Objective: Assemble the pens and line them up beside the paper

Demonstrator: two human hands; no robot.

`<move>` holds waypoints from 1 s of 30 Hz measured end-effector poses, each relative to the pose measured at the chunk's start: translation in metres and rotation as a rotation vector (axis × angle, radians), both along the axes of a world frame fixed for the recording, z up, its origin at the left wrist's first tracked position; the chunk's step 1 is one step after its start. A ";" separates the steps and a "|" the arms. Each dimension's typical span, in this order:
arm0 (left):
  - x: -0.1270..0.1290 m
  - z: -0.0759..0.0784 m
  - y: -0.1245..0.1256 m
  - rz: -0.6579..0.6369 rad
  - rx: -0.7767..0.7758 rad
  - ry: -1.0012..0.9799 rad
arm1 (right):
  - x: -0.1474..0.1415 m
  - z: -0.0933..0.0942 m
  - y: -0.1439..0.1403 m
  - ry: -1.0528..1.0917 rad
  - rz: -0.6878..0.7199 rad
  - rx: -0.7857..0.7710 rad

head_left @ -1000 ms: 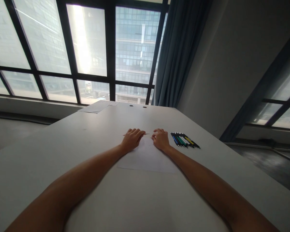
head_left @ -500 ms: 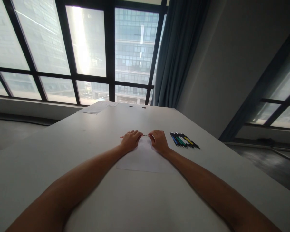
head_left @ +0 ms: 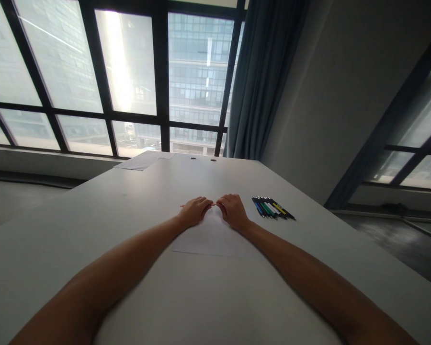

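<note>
Over a white sheet of paper my two hands meet almost fingertip to fingertip. My left hand is closed round a slim orange-red pen, whose far end sticks out past the hand on the left. My right hand pinches the pen's other end; whether its fingers hold a cap or the tip is hidden. A short orange-red piece shows between the fingers of both hands. Most of the pen is covered by my hands.
A row of pens with black, blue, green, white and yellow parts lies right of my right hand. More paper rests at the white table's far left. Two dark round holes mark the far edge, before windows and a curtain.
My right hand has moved left, closing the gap to my left hand. The thin dark piece that showed between them is now out of sight, with an orange-red piece in its place.
</note>
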State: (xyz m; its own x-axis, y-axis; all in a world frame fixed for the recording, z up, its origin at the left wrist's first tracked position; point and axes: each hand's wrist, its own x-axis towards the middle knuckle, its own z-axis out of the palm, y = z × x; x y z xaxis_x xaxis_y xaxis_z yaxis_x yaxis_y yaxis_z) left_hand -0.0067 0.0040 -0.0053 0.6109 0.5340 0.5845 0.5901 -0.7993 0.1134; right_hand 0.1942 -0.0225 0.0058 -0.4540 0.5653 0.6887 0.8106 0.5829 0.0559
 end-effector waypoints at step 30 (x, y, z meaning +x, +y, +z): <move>0.002 0.004 -0.005 0.130 -0.066 0.063 | 0.034 -0.011 0.031 0.308 0.016 -0.240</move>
